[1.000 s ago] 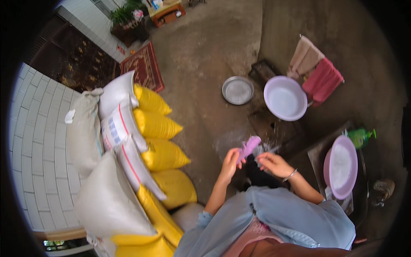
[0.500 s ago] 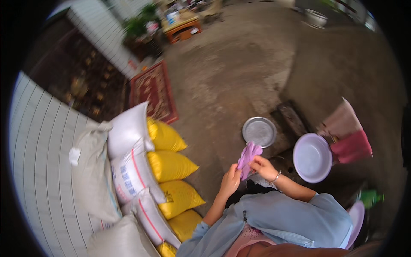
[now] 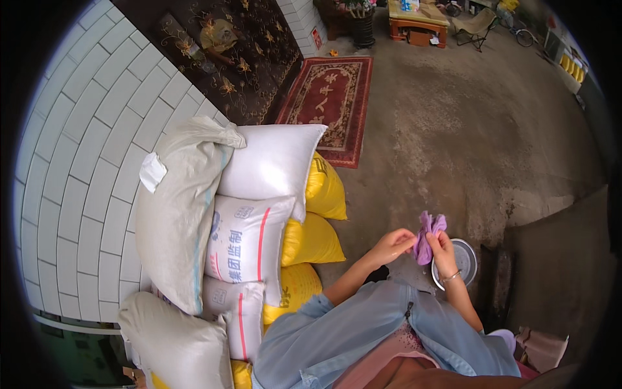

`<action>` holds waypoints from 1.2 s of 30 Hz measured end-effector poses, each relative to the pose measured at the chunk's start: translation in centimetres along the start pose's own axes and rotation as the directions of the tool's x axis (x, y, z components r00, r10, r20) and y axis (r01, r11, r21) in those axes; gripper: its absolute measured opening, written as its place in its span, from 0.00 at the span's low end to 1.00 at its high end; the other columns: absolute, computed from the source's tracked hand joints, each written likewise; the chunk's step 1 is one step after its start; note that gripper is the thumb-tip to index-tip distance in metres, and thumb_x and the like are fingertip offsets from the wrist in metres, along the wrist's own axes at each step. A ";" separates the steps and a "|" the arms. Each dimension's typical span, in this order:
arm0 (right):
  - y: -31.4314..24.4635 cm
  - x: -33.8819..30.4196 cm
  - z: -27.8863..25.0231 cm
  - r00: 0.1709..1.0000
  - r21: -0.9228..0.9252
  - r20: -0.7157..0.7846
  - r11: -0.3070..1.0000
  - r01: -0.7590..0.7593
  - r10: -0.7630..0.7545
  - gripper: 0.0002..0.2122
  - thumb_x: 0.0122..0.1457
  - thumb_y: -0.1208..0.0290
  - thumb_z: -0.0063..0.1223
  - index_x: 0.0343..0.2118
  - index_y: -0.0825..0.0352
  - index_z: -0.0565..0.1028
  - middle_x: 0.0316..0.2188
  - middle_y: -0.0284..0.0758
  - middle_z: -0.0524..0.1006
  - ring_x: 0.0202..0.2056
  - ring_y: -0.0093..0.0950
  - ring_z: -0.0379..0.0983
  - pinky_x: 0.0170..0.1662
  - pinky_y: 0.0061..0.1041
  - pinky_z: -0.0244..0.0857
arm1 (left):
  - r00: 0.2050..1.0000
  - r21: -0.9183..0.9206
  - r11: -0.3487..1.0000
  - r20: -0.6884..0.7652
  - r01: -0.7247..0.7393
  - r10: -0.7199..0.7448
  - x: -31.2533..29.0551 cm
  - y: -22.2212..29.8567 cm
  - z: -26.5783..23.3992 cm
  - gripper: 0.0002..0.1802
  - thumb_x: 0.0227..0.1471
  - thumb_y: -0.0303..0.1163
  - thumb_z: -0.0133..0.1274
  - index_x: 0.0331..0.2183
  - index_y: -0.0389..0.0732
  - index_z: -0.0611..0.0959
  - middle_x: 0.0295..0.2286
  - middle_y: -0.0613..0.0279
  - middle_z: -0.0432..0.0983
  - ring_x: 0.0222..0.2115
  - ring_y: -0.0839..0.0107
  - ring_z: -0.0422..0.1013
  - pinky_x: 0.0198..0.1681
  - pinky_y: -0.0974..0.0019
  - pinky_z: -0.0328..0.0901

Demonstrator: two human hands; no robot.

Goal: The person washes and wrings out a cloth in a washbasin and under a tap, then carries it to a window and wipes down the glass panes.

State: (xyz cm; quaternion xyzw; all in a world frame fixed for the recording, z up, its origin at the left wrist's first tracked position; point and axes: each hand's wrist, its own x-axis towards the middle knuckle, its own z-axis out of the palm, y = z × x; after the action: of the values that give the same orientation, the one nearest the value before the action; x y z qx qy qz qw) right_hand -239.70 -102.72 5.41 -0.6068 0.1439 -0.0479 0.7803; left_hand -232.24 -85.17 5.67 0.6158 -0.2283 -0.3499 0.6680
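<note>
A crumpled purple cloth (image 3: 425,240) is bunched upright in front of me. My right hand (image 3: 443,253), wearing a silvery bracelet, is closed round its right side with the fingers pinching it. My left hand (image 3: 392,247) is at the cloth's left edge, fingers loosely stretched and slightly apart, fingertips close to or touching it; the exact contact is hard to make out. Just beyond the right hand and partly hidden by it, a round metal basin (image 3: 464,259) rests on the floor.
To my left, white woven sacks (image 3: 249,236) and yellow sacks (image 3: 314,240) are stacked against a white tiled wall (image 3: 84,188). A red patterned rug (image 3: 334,104) lies beyond them. Farther off stand a low wooden table (image 3: 418,29) and a folding chair (image 3: 476,29). A pinkish cloth (image 3: 543,347) hangs at lower right.
My view has swung to the left, bringing more of the sacks and wall in. Both hands were pinching the purple cloth; now the right grips it and the left has loosened at its edge.
</note>
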 end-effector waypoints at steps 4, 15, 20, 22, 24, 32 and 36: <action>-3.2 7.7 4.0 0.999 -0.034 -0.027 0.999 -0.029 0.028 0.11 0.62 0.66 0.49 0.23 0.59 0.65 0.18 0.20 0.64 0.20 0.10 0.56 0.22 0.13 0.50 | 0.992 -0.236 0.972 -0.121 -0.013 -0.016 5.7 0.9 -7.4 0.07 0.58 0.32 0.48 0.37 0.40 0.74 0.35 0.66 0.72 0.37 0.77 0.70 0.42 0.71 0.64; -3.6 29.5 4.0 0.998 -0.827 0.059 0.561 0.035 0.024 0.15 0.61 0.58 0.47 0.32 0.68 0.75 0.27 0.32 0.77 0.29 0.26 0.74 0.32 0.27 0.67 | 0.951 -0.654 0.733 -0.307 -0.188 -0.030 21.7 8.0 -20.1 0.08 0.60 0.33 0.44 0.41 0.42 0.70 0.36 0.67 0.68 0.38 0.78 0.68 0.41 0.72 0.65; -6.4 39.5 5.0 0.922 -0.112 0.300 0.969 -0.222 0.246 0.29 0.65 0.47 0.27 0.46 0.69 0.73 0.41 0.33 0.75 0.42 0.25 0.70 0.50 0.26 0.61 | 0.928 -0.524 0.835 -0.371 -0.171 -0.043 29.4 10.2 -23.3 0.07 0.60 0.30 0.44 0.41 0.41 0.70 0.35 0.69 0.66 0.35 0.82 0.66 0.37 0.77 0.64; -7.8 43.1 5.0 0.917 -0.131 0.360 0.982 -0.133 0.172 0.26 0.65 0.50 0.32 0.47 0.70 0.71 0.42 0.31 0.73 0.43 0.22 0.68 0.50 0.24 0.61 | 0.932 -0.493 0.858 -0.360 -0.147 -0.048 32.3 10.8 -24.4 0.06 0.60 0.30 0.44 0.40 0.42 0.70 0.34 0.70 0.67 0.33 0.84 0.65 0.36 0.78 0.63; -8.2 46.9 5.2 0.874 -0.114 0.467 0.989 -0.090 0.133 0.19 0.64 0.58 0.42 0.49 0.70 0.70 0.42 0.29 0.72 0.44 0.19 0.66 0.49 0.21 0.61 | 0.928 -0.447 0.882 -0.370 -0.146 -0.034 34.5 10.5 -26.6 0.06 0.60 0.30 0.44 0.40 0.42 0.70 0.34 0.71 0.67 0.32 0.84 0.65 0.35 0.79 0.63; -9.7 60.6 11.4 0.834 -0.063 0.456 0.946 -0.319 0.312 0.15 0.63 0.66 0.46 0.50 0.65 0.66 0.38 0.28 0.73 0.41 0.16 0.67 0.46 0.18 0.62 | 0.862 -0.540 0.810 -0.499 -0.228 -0.091 41.2 12.1 -36.2 0.07 0.59 0.30 0.45 0.40 0.45 0.69 0.36 0.71 0.66 0.37 0.83 0.65 0.39 0.75 0.62; -8.7 67.9 16.8 0.838 -0.034 0.494 0.968 -0.247 0.232 0.18 0.61 0.71 0.49 0.54 0.60 0.61 0.39 0.30 0.72 0.38 0.16 0.67 0.41 0.16 0.63 | 0.834 -0.552 0.785 -0.545 -0.282 -0.084 43.4 12.7 -43.5 0.10 0.56 0.25 0.46 0.40 0.48 0.67 0.38 0.71 0.66 0.40 0.80 0.65 0.41 0.71 0.63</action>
State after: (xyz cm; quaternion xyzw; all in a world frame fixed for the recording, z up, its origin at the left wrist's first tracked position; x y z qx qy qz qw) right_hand -169.30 -106.26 6.14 -0.5637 0.0137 0.2043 0.8002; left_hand -169.63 -88.90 6.73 0.4253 0.0623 -0.1783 0.8851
